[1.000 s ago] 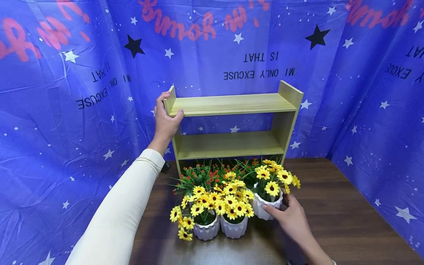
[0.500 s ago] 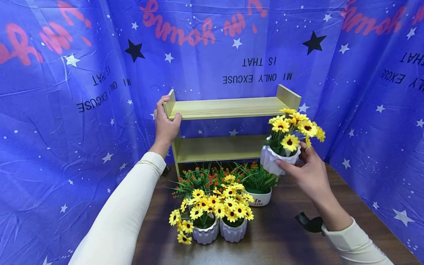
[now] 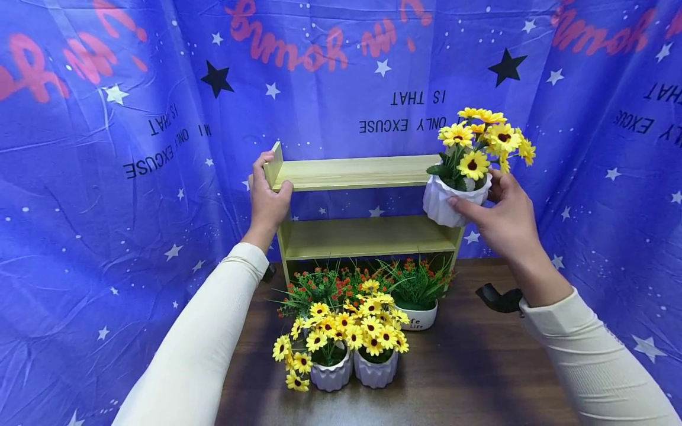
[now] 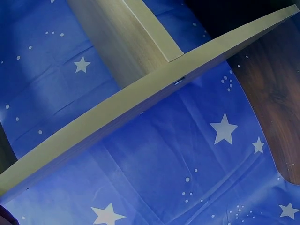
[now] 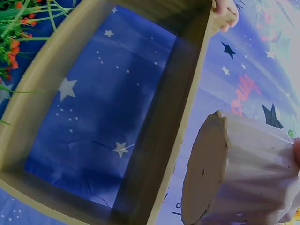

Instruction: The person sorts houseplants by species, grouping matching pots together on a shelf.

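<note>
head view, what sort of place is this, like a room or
Probably a makeshift indoor staging corner, though the frames don't settle it: a blue star-print curtain, its lettering upside down, hangs behind and beside a dark wood-grain table set with a small shelf and potted yellow flowers.

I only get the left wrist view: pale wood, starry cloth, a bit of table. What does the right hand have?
Observer: The right hand holds a white pot of yellow flowers.

Operator: Is it resting on the wood yet?

Observer: No, the right wrist view shows the pot's underside apart from the wooden shelf.

Operator: And the left hand, where is it?

Observer: In the head view, the left hand grips the shelf's upper left corner.
</note>
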The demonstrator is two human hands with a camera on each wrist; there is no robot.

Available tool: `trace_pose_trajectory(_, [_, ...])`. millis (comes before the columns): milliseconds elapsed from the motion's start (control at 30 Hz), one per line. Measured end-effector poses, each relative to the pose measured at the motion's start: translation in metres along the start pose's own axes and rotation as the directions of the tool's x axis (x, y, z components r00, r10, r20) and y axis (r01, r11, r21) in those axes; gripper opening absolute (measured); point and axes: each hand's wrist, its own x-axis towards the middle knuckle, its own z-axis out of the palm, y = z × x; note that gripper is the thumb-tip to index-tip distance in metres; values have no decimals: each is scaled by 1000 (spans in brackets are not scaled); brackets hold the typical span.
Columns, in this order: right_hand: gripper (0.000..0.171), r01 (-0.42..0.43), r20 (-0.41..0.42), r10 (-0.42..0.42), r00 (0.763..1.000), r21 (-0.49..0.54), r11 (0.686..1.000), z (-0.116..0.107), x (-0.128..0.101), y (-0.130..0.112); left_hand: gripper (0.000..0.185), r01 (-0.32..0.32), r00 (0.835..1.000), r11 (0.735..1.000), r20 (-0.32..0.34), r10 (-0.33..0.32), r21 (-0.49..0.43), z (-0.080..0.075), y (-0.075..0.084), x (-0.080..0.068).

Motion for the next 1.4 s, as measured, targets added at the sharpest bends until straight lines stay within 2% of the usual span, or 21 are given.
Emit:
trace_pose_trajectory(167, [84,-33,-1,33,999,-2,999,2,17,-6,58,4,1000,1000,2,-4,6,0,0,0])
trace_pose_trajectory(367, [79,-46,-5,47,999,49,998,10,40,-9,59,3,1000,1000,3,-3,22,-1,1,0])
trace_pose_trajectory(500, [80,-79,20,78,997,80,994,14,54,-6,59,-11,1000,1000,-11,11,13,1,2,1])
trace_pose_trajectory(700, [81,-112,77,109,991,39,993,11,67,-9,59,-10,1000,1000,-24,10,6,3,5,0])
trace_pose_trajectory(1100, [80,-149,187,146,971,-2,989,10,87,-14,60,32,999,1000,-8,-32,-1,1,8,-1])
trace_pose_trajectory(1267, [83,-165,228,179,957,-80,983,10,99,-17,60,26,1000,1000,-13,-26,-3,2,7,1])
trace_pose_trajectory(1400, [85,-204,266,224,937,-102,974,13,107,-18,59,20,1000,1000,-21,-20,9,1,5,-1])
